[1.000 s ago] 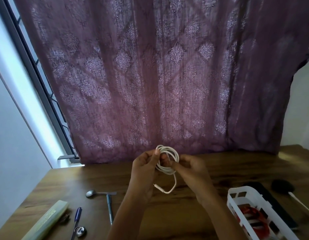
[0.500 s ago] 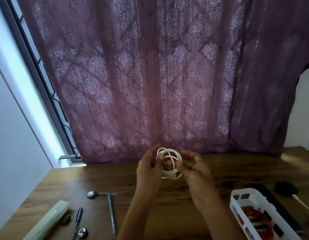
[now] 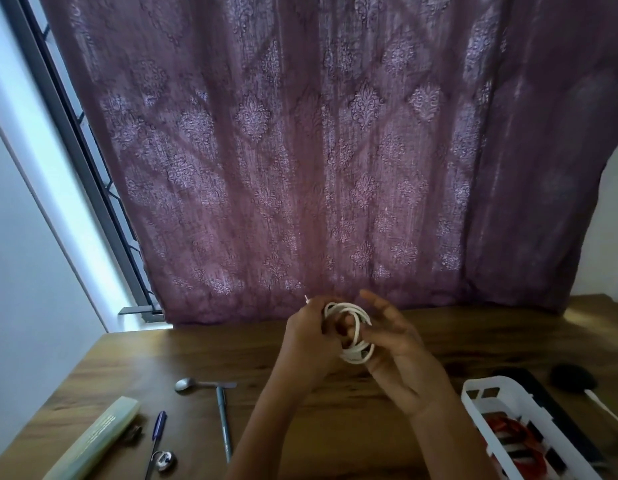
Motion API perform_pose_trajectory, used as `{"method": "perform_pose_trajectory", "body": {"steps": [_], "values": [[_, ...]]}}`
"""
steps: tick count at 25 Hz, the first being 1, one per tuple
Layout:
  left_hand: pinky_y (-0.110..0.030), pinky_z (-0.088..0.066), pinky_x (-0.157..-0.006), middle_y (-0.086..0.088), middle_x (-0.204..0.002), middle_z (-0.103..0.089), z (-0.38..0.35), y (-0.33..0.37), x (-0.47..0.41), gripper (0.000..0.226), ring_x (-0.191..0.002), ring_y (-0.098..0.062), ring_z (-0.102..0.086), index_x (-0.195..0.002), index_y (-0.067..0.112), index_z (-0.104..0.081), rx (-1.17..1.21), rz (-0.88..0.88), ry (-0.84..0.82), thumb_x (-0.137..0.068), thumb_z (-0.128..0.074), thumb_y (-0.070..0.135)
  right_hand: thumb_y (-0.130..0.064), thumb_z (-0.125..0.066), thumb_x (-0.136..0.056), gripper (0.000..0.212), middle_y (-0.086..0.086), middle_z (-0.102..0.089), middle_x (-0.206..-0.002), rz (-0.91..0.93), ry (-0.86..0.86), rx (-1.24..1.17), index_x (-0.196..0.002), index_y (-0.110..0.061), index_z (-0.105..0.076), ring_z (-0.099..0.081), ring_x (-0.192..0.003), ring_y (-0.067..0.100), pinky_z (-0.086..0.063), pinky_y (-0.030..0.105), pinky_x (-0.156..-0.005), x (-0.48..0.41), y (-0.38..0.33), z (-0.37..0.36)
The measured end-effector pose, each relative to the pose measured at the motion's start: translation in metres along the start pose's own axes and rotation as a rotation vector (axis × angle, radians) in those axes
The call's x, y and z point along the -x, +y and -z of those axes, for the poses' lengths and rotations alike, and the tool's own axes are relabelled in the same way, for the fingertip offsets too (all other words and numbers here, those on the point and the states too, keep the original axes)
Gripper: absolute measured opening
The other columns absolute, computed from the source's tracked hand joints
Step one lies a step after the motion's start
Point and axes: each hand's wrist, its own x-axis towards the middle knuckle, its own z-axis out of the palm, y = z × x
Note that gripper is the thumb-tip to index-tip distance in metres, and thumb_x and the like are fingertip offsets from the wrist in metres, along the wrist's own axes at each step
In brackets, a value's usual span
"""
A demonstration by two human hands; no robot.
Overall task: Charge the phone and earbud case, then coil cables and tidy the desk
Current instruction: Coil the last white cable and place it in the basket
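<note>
Tail end now tucked in; left hand [image 3: 309, 336] grips cable [image 3: 356, 355], right hand [image 3: 401, 355] pinches it. Coil near done, desk [image 3: 352, 427] untidied.

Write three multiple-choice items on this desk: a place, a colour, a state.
1. Where is the spoon? A) in the basket B) on the desk, left of the left hand C) on the windowsill
2. What colour is the held cable? A) black B) red C) white
3. How is the cable? A) coiled, off the desk B) flat along the desk C) plugged into a phone

1 B: it lies by the grey pen. 2 C: its loops are white. 3 A: the left hand grips the loops above the desk.
</note>
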Motion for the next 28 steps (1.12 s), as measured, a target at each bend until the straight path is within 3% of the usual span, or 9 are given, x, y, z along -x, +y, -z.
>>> {"method": "perform_pose_trajectory", "body": {"steps": [4, 7, 10, 14, 17, 21, 23, 25, 28], "values": [[-0.004, -0.039, -0.052, 0.014, -0.068, -0.058, -0.004, 0.007, 0.001, 0.024, -0.063, 0.003, -0.054, -0.096, 0.012, -0.068, -0.014, 0.049, 0.225, -0.079, -0.054, 0.002, 0.001, -0.074, -0.064, 0.044, 0.004, -0.069, -0.083, 0.153, 0.187, 0.412, -0.103, -0.011, -0.059, -0.066, -0.069, 0.008, -0.055, 0.023, -0.060, -0.003, 0.001, -0.006], [-0.005, -0.038, -0.051, 0.014, -0.066, -0.058, -0.005, 0.008, 0.001, 0.018, -0.062, 0.002, -0.054, -0.095, 0.012, -0.069, 0.011, 0.106, 0.295, -0.083, -0.055, 0.010, -0.006, -0.080, -0.065, 0.023, 0.003, -0.064, -0.077, 0.491, 0.339, 0.827, -0.075, -0.015, -0.062, -0.060, -0.065, 0.002, -0.049, 0.014, -0.058, -0.003, 0.004, -0.005], [-0.001, -0.036, -0.049, 0.013, -0.066, -0.057, -0.006, 0.005, 0.000, 0.016, -0.059, 0.004, -0.051, -0.095, 0.010, -0.069, 0.018, 0.121, 0.359, -0.087, -0.055, 0.014, -0.007, -0.076, -0.071, 0.026, 0.002, -0.057, -0.079, 0.713, 0.346, 1.058, -0.070, -0.030, -0.062, -0.058, -0.071, 0.007, -0.045, 0.010, -0.062, -0.002, 0.012, -0.001], [0.002, -0.035, -0.052, 0.012, -0.069, -0.057, -0.007, 0.005, 0.001, 0.016, -0.055, 0.006, -0.053, -0.097, 0.008, -0.067, 0.034, 0.078, 0.423, -0.089, -0.054, 0.011, -0.018, -0.064, -0.085, 0.022, 0.004, -0.054, -0.071, 0.561, 0.272, 0.964, -0.063, -0.018, -0.063, -0.053, -0.061, 0.011, -0.039, 0.018, -0.057, 0.000, 0.023, -0.007], [-0.001, -0.039, -0.053, 0.019, -0.063, -0.056, -0.004, 0.003, 0.002, 0.013, -0.060, 0.016, -0.056, -0.091, 0.012, -0.067, 0.052, 0.043, 0.400, -0.087, -0.056, 0.007, -0.018, -0.061, -0.087, 0.028, 0.005, -0.051, -0.064, 0.428, 0.217, 0.874, -0.060, -0.011, -0.061, -0.046, -0.054, 0.007, -0.036, 0.017, -0.054, -0.001, 0.014, -0.014], [-0.002, -0.040, -0.057, 0.020, -0.067, -0.061, 0.001, -0.004, 0.000, 0.016, -0.068, 0.015, -0.058, -0.084, 0.020, -0.065, 0.027, -0.072, 0.322, -0.085, -0.059, 0.006, -0.019, -0.059, -0.086, 0.039, 0.006, -0.049, -0.050, 0.206, 0.265, 0.551, -0.050, -0.009, -0.052, -0.048, -0.054, 0.016, -0.041, 0.029, -0.063, -0.007, -0.004, -0.015], [-0.003, -0.040, -0.057, 0.019, -0.067, -0.061, 0.002, -0.005, 0.000, 0.017, -0.067, 0.014, -0.058, -0.083, 0.022, -0.064, 0.033, -0.075, 0.307, -0.085, -0.059, 0.006, -0.021, -0.061, -0.085, 0.039, 0.001, -0.040, -0.041, 0.130, 0.223, 0.521, -0.050, -0.009, -0.049, -0.042, -0.045, 0.015, -0.039, 0.027, -0.055, -0.009, -0.013, -0.015], [-0.003, -0.039, -0.057, 0.018, -0.067, -0.061, 0.002, -0.009, 0.000, 0.014, -0.066, 0.011, -0.058, -0.083, 0.020, -0.066, 0.022, -0.029, 0.326, -0.086, -0.059, 0.009, -0.024, -0.066, -0.082, 0.032, -0.003, -0.037, -0.039, 0.149, 0.227, 0.657, -0.055, -0.008, -0.057, -0.037, -0.040, 0.010, -0.033, 0.024, -0.048, -0.012, -0.023, -0.012], [-0.007, -0.042, -0.058, 0.010, -0.072, -0.065, 0.005, -0.019, -0.003, 0.010, -0.067, -0.001, -0.060, -0.086, 0.014, -0.066, 0.118, 0.126, 0.348, -0.088, -0.057, 0.011, -0.031, -0.071, -0.077, 0.014, -0.006, -0.064, -0.057, 0.322, 0.246, 1.051, -0.067, -0.021, -0.071, -0.057, -0.056, 0.007, -0.043, 0.020, -0.058, -0.014, -0.034, -0.002]]}}
